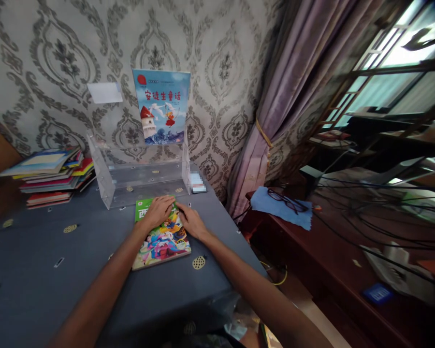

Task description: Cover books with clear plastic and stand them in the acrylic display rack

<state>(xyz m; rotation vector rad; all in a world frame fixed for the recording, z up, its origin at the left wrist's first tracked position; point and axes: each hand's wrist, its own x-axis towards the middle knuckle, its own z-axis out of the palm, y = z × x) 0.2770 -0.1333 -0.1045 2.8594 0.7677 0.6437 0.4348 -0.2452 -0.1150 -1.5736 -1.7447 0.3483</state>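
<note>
A green picture book [163, 246] with colourful cartoon figures on its cover lies closed on the grey tablecloth. My left hand [161, 211] rests on the upper part of its cover, fingers stretched out and flat. At the book's upper right edge, my right hand [193, 221] touches the cover with its fingers extended and its fingertips near the left hand. Just beyond the book stands a clear acrylic rack [145, 174]. A blue book [163, 108] with red Chinese lettering stands upright at the rack's back right.
Stacked books [54, 174] sit at the table's left back. A white label [105, 93] shows at the rack's upper left. Purple curtains [253, 145] hang at the right. Glasses [288, 200] on a blue cloth [264, 203] and tangled cables [369, 212] lie on a dark red desk [322, 261].
</note>
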